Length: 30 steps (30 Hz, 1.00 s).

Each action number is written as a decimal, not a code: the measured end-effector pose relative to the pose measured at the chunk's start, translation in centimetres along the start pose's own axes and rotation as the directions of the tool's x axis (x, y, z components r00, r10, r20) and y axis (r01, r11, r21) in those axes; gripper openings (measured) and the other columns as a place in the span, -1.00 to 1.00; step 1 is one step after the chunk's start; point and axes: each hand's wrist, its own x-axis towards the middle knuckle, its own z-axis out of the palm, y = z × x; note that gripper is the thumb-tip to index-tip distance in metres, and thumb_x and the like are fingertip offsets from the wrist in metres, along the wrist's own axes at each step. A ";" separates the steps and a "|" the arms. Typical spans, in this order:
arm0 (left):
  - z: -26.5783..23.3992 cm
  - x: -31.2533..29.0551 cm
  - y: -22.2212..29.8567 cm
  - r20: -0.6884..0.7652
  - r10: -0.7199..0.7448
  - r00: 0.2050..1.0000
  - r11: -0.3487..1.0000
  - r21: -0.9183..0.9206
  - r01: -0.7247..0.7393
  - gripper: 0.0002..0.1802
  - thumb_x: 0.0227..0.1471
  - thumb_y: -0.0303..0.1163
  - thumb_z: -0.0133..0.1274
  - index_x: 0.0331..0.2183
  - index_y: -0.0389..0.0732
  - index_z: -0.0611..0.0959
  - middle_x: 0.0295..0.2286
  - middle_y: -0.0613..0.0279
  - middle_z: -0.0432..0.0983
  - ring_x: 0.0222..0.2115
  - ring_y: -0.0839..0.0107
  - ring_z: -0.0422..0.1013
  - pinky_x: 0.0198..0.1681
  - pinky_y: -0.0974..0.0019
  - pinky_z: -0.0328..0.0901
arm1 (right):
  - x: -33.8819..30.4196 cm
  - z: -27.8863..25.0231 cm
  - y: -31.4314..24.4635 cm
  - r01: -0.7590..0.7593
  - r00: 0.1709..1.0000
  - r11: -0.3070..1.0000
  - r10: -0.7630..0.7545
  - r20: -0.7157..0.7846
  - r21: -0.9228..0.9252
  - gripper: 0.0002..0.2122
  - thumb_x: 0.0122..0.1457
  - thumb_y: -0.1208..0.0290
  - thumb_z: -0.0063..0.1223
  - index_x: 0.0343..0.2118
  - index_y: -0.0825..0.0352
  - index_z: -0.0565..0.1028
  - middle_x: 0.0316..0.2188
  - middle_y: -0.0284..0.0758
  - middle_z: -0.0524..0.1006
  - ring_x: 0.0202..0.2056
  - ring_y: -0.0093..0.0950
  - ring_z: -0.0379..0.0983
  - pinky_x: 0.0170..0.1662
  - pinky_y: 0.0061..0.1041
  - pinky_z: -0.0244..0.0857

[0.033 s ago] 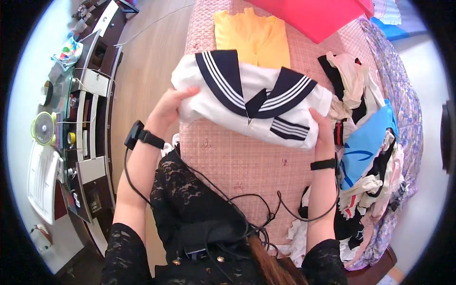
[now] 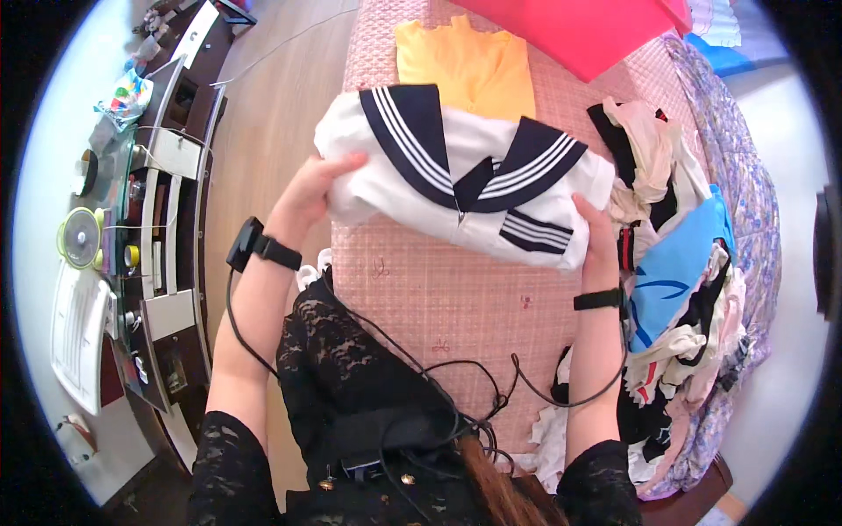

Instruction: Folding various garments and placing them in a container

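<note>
A white sailor blouse with a navy, white-striped collar is held up over the bed, folded into a wide bundle. My left hand grips its left end, the thumb on top and the other fingers hidden beneath the cloth. At the right end, my right hand is closed on the blouse, its thumb on the front and its remaining fingers mostly out of sight. Just beyond the blouse lies a yellow garment, spread flat and partly covered by the blouse's upper edge.
A pink bin stands at the far end of the bed. Along the right side lies a heap of clothes with a blue garment. Black cables trail from my wrists. A dark cabinet lines the left wall.
Both hands have shifted very slightly away from me, carrying the blouse with them. A little more of its left collar flap has risen over the yellow garment.
</note>
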 end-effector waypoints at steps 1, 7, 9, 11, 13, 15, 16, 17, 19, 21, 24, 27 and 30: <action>0.2 0.7 1.0 -0.009 0.002 1.000 0.999 0.032 -0.002 -0.43 -0.09 -0.44 0.17 -0.01 -0.33 0.38 -0.12 0.11 0.43 -0.15 0.31 0.41 -0.07 0.27 0.30 | 0.8 0.7 -0.2 0.081 0.994 0.997 -0.080 0.079 0.000 -0.53 0.01 0.57 0.09 0.03 0.43 0.27 -0.09 -0.25 0.44 -0.12 -0.38 0.42 -0.07 -0.45 0.32; 0.0 5.2 4.3 0.021 -0.087 0.996 0.996 0.022 0.086 -0.48 -0.04 -0.37 0.13 -0.04 -0.37 0.40 -0.14 0.09 0.45 -0.17 0.31 0.42 -0.07 0.29 0.30 | 4.7 2.8 -2.4 -0.056 0.998 0.998 0.055 0.035 0.024 -0.60 0.04 0.52 0.09 -0.03 0.43 0.34 -0.15 -0.21 0.49 -0.19 -0.35 0.48 -0.12 -0.41 0.37; -0.8 5.5 3.8 0.043 -0.197 0.979 0.980 0.011 0.197 -0.49 -0.05 -0.38 0.12 -0.05 -0.37 0.41 -0.15 0.07 0.45 -0.16 0.30 0.42 -0.06 0.27 0.31 | 4.6 2.0 -2.8 -0.100 0.981 0.994 0.092 0.173 0.034 -0.60 0.03 0.52 0.10 -0.03 0.43 0.35 -0.16 -0.22 0.50 -0.18 -0.35 0.47 -0.12 -0.38 0.38; -1.9 4.9 2.1 0.097 -0.265 0.960 0.964 0.012 0.265 -0.49 -0.07 -0.40 0.13 -0.05 -0.37 0.41 -0.15 0.06 0.45 -0.16 0.30 0.42 -0.05 0.26 0.30 | 4.2 0.7 -2.1 -0.069 0.997 0.975 0.064 -0.032 -0.212 -0.58 0.01 0.55 0.10 -0.02 0.42 0.35 -0.15 -0.24 0.49 -0.16 -0.37 0.46 -0.08 -0.39 0.34; -2.4 3.1 -2.1 0.017 -0.350 0.936 0.935 0.056 0.349 -0.42 -0.13 -0.46 0.17 -0.02 -0.34 0.39 -0.12 0.09 0.44 -0.15 0.29 0.41 -0.03 0.25 0.28 | 3.2 -1.2 -0.2 -0.072 0.996 0.944 0.053 -0.065 -0.323 -0.53 -0.03 0.59 0.12 0.01 0.39 0.32 -0.11 -0.27 0.47 -0.12 -0.39 0.43 -0.03 -0.41 0.30; -2.9 1.1 -6.4 -0.106 -0.241 0.965 0.919 0.296 0.262 -0.38 -0.17 -0.44 0.19 -0.02 -0.36 0.39 -0.12 0.10 0.43 -0.13 0.35 0.38 -0.07 0.32 0.26 | 2.8 -2.9 2.6 -0.097 0.995 0.911 0.077 -0.067 -0.400 -0.45 -0.05 0.59 0.15 0.07 0.35 0.27 -0.04 -0.29 0.42 -0.04 -0.41 0.37 0.01 -0.39 0.25; -3.2 0.8 -7.7 -0.190 -0.187 0.964 0.899 0.363 0.246 -0.33 -0.20 -0.34 0.22 -0.03 -0.38 0.39 -0.13 0.04 0.44 -0.12 0.31 0.38 -0.07 0.29 0.26 | 2.6 -3.6 3.7 -0.080 0.997 0.887 0.066 -0.048 -0.455 -0.46 -0.03 0.57 0.15 0.08 0.35 0.26 -0.04 -0.29 0.42 -0.04 -0.41 0.37 0.02 -0.40 0.24; -3.6 0.5 -8.8 -0.317 -0.181 0.931 0.846 0.432 0.312 -0.28 -0.23 -0.25 0.26 -0.04 -0.39 0.40 -0.13 -0.01 0.44 -0.11 0.26 0.38 -0.07 0.26 0.27 | 2.4 -4.4 4.6 -0.137 0.990 0.872 0.102 -0.100 -0.470 -0.46 -0.01 0.54 0.15 0.08 0.34 0.26 -0.04 -0.29 0.42 -0.03 -0.41 0.36 0.03 -0.40 0.23; -3.4 0.7 -10.3 -0.424 0.061 0.904 0.670 0.688 0.278 -0.24 -0.29 -0.12 0.28 -0.09 -0.40 0.45 -0.18 -0.08 0.46 -0.15 0.17 0.41 -0.09 0.21 0.28 | 2.3 -5.6 5.3 -0.192 0.979 0.911 0.150 -0.140 -0.365 -0.47 0.01 0.50 0.16 0.07 0.35 0.27 -0.03 -0.30 0.41 -0.03 -0.41 0.36 0.04 -0.41 0.22; -3.1 1.2 -10.4 -0.459 0.204 0.865 0.524 0.798 0.299 -0.20 -0.34 -0.01 0.29 -0.13 -0.40 0.49 -0.22 -0.13 0.48 -0.18 0.09 0.43 -0.11 0.17 0.29 | 2.6 -6.3 5.4 -0.217 0.972 0.916 0.172 -0.158 -0.336 -0.49 0.02 0.48 0.17 0.07 0.36 0.28 -0.03 -0.30 0.41 -0.03 -0.42 0.35 0.04 -0.42 0.21; -2.6 2.1 -9.5 -0.493 0.170 0.853 0.498 0.790 0.357 -0.17 -0.37 0.07 0.29 -0.15 -0.37 0.51 -0.24 -0.15 0.49 -0.20 0.03 0.43 -0.13 0.16 0.30 | 3.1 -6.2 5.1 -0.192 0.979 0.898 0.148 -0.137 -0.397 -0.51 0.02 0.47 0.17 0.04 0.39 0.30 -0.04 -0.28 0.42 -0.04 -0.42 0.37 0.02 -0.42 0.23; -2.4 2.3 -8.8 -0.495 -0.018 0.869 0.623 0.674 0.397 -0.25 -0.28 0.00 0.27 -0.13 -0.36 0.50 -0.23 -0.05 0.50 -0.21 0.14 0.45 -0.15 0.21 0.32 | 3.0 -5.1 5.4 -0.220 0.975 0.906 0.187 -0.124 -0.362 -0.52 0.02 0.48 0.17 0.03 0.40 0.32 -0.07 -0.28 0.44 -0.08 -0.40 0.40 -0.01 -0.42 0.27; -2.2 1.8 -8.7 -0.346 -0.163 0.924 0.872 0.388 0.299 -0.44 -0.11 -0.21 0.21 -0.11 -0.35 0.48 -0.20 0.08 0.50 -0.21 0.30 0.45 -0.16 0.26 0.34 | 2.5 -3.8 5.5 -0.240 0.971 0.925 0.225 -0.085 -0.295 -0.53 0.00 0.50 0.17 0.02 0.38 0.33 -0.09 -0.29 0.46 -0.12 -0.38 0.43 -0.04 -0.40 0.30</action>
